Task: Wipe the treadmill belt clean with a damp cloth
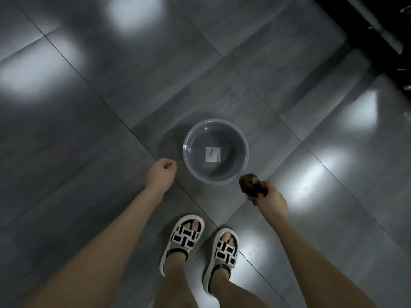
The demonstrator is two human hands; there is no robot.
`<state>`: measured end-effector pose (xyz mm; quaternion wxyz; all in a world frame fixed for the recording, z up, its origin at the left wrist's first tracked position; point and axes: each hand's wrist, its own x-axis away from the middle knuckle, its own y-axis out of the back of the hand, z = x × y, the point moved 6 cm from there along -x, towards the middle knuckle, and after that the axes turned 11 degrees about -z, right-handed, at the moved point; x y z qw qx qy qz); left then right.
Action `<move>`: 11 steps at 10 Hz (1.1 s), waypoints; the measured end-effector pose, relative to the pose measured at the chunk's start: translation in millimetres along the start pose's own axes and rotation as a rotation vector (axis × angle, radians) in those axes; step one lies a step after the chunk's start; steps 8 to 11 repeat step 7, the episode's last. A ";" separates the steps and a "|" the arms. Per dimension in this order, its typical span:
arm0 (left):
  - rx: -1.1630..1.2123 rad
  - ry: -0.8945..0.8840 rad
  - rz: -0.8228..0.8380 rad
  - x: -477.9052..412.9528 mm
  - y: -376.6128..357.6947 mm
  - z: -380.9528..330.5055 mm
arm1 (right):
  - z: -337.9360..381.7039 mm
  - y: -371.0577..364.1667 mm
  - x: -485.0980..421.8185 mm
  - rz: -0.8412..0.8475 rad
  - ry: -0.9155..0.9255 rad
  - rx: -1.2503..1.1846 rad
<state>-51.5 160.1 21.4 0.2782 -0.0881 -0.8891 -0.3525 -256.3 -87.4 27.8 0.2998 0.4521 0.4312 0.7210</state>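
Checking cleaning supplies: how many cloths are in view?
1: a dark brown cloth bunched in the right hand, just right of the grey basin. Others may lie outside the view.

The black machine (378, 30) at far right is cut off by the edge; the basin label (212, 154) is too blurred to read; the right hand (272, 202) hides part of the brown cloth (252, 182).

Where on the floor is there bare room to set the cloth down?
Bare grey tiles lie left of the round grey plastic basin and right of the right hand holding the brown cloth. Crowded between basin and black-and-white sandals.
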 end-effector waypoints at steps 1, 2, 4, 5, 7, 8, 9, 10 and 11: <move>-0.027 -0.002 0.003 -31.0 -34.1 24.6 | -1.7 -39.7 -33.8 -0.036 -0.027 0.051; -0.021 0.018 0.031 -51.5 -69.4 45.6 | -2.4 -70.5 -64.4 -0.093 -0.059 0.071; -0.049 0.037 0.020 -84.6 -113.0 77.0 | 8.6 -154.6 -97.3 0.041 0.069 -0.059; -0.057 0.032 0.012 -95.0 -118.6 82.8 | 6.7 -166.5 -104.5 0.017 0.101 -0.025; -0.073 0.035 -0.021 -93.4 -106.8 64.0 | 8.2 -152.5 -103.6 0.039 0.204 0.140; -0.073 0.035 -0.021 -93.4 -106.8 64.0 | 8.2 -152.5 -103.6 0.039 0.204 0.140; -0.073 0.035 -0.021 -93.4 -106.8 64.0 | 8.2 -152.5 -103.6 0.039 0.204 0.140; -0.073 0.035 -0.021 -93.4 -106.8 64.0 | 8.2 -152.5 -103.6 0.039 0.204 0.140; -0.073 0.035 -0.021 -93.4 -106.8 64.0 | 8.2 -152.5 -103.6 0.039 0.204 0.140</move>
